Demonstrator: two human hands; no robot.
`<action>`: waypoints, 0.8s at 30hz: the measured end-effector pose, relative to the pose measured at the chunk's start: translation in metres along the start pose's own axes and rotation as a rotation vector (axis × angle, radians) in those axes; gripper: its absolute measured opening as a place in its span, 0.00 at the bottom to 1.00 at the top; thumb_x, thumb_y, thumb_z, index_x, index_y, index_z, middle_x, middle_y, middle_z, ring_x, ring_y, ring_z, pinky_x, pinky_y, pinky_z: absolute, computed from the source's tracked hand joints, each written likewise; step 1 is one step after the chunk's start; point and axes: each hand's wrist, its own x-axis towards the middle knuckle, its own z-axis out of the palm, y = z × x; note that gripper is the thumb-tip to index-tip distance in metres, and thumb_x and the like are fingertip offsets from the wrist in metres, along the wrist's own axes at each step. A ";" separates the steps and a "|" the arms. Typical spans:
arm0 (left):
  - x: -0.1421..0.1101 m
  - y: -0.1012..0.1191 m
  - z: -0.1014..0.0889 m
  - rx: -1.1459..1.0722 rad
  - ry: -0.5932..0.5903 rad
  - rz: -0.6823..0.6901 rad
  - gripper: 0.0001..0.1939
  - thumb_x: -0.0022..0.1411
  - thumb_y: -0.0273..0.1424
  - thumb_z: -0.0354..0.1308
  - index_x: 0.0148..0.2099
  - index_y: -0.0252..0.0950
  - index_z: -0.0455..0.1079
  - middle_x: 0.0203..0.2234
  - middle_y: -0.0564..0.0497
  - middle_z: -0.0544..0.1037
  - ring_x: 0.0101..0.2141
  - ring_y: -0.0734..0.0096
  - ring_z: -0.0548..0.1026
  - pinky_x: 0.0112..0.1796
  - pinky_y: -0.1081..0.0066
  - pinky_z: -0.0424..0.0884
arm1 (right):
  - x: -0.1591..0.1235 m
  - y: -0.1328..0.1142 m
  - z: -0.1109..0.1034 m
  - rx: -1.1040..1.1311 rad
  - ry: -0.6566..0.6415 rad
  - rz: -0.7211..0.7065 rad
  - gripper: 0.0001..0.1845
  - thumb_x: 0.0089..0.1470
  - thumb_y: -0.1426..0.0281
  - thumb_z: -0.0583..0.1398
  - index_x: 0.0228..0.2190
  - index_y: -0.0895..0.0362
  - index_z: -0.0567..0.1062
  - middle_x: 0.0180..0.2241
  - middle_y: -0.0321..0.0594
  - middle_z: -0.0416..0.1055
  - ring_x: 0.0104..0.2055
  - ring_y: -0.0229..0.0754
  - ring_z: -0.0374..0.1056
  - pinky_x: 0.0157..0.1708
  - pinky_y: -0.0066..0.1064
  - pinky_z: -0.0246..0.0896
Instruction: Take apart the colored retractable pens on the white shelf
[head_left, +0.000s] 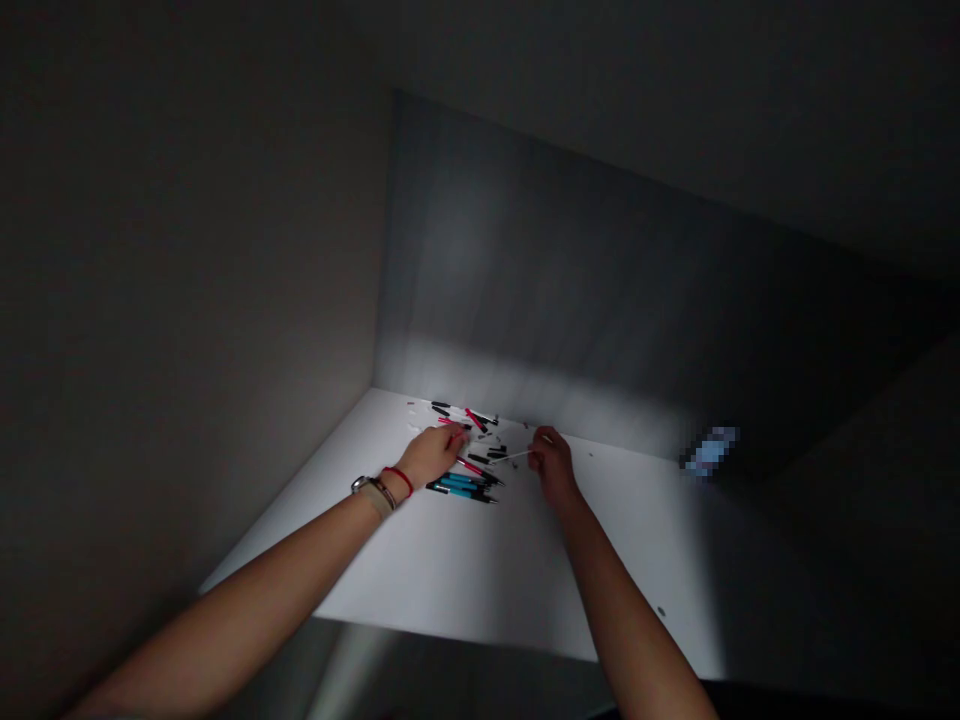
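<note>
My left hand [433, 452] is closed at the fingertips above the scattered pen parts. A bit of red shows at those fingertips, but what they hold is too small to make out. My right hand [551, 466] pinches a thin, pale pen refill [513, 457], which points left toward the parts. Below my left hand lie several blue-and-black pens [463, 487] side by side. Just above them rests a red-and-black pen [478, 470]. Farther back are a red pen piece [475, 419] and a black pen piece [441, 405], among smaller bits.
The white tabletop [420, 570] stands in a dim corner, against a grey wall [525, 270] behind and a wall [225, 300] at the left. A blurred, pixelated bright object [711, 452] is at the right. A small dark round spot [661, 611] marks the near right of the table.
</note>
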 end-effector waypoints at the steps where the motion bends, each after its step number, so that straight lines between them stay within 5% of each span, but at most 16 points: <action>1: 0.001 -0.002 0.000 -0.021 0.038 -0.032 0.19 0.70 0.43 0.43 0.40 0.38 0.71 0.26 0.48 0.76 0.29 0.65 0.74 0.30 0.72 0.60 | 0.001 0.000 -0.001 -0.013 0.007 0.034 0.12 0.38 0.67 0.62 0.28 0.54 0.66 0.16 0.26 0.58 0.16 0.32 0.54 0.15 0.23 0.48; 6: 0.007 -0.008 0.000 -0.167 0.134 -0.047 0.21 0.71 0.43 0.41 0.39 0.37 0.71 0.26 0.50 0.77 0.29 0.66 0.74 0.32 0.71 0.63 | 0.002 0.006 0.002 -0.184 0.087 0.034 0.23 0.36 0.62 0.67 0.37 0.53 0.70 0.31 0.35 0.72 0.26 0.37 0.68 0.21 0.26 0.62; 13: 0.015 -0.006 -0.004 -0.361 0.220 0.047 0.21 0.68 0.43 0.48 0.42 0.36 0.78 0.38 0.46 0.79 0.43 0.63 0.73 0.48 0.66 0.66 | 0.002 0.017 0.006 -0.337 -0.215 -0.042 0.19 0.42 0.54 0.65 0.25 0.57 0.71 0.15 0.31 0.64 0.16 0.33 0.56 0.15 0.25 0.50; 16: 0.016 -0.003 -0.007 -0.543 0.258 -0.003 0.21 0.65 0.46 0.52 0.42 0.35 0.77 0.36 0.47 0.79 0.39 0.64 0.75 0.43 0.67 0.69 | 0.002 0.020 0.007 -0.363 -0.273 -0.039 0.20 0.43 0.53 0.66 0.25 0.57 0.72 0.15 0.31 0.64 0.15 0.33 0.56 0.14 0.25 0.49; 21: 0.016 0.000 -0.003 -0.885 0.193 -0.184 0.23 0.58 0.50 0.60 0.40 0.33 0.73 0.24 0.51 0.76 0.25 0.71 0.74 0.23 0.74 0.69 | -0.002 0.018 0.008 -0.342 -0.293 0.018 0.22 0.45 0.50 0.64 0.27 0.57 0.74 0.18 0.33 0.69 0.15 0.33 0.59 0.14 0.24 0.52; 24: 0.016 0.001 0.002 -1.079 0.116 -0.266 0.25 0.51 0.48 0.66 0.39 0.32 0.72 0.30 0.47 0.79 0.29 0.67 0.78 0.26 0.72 0.74 | -0.008 0.013 0.011 -0.294 -0.349 0.128 0.26 0.46 0.47 0.63 0.36 0.57 0.75 0.24 0.37 0.74 0.16 0.34 0.64 0.14 0.23 0.55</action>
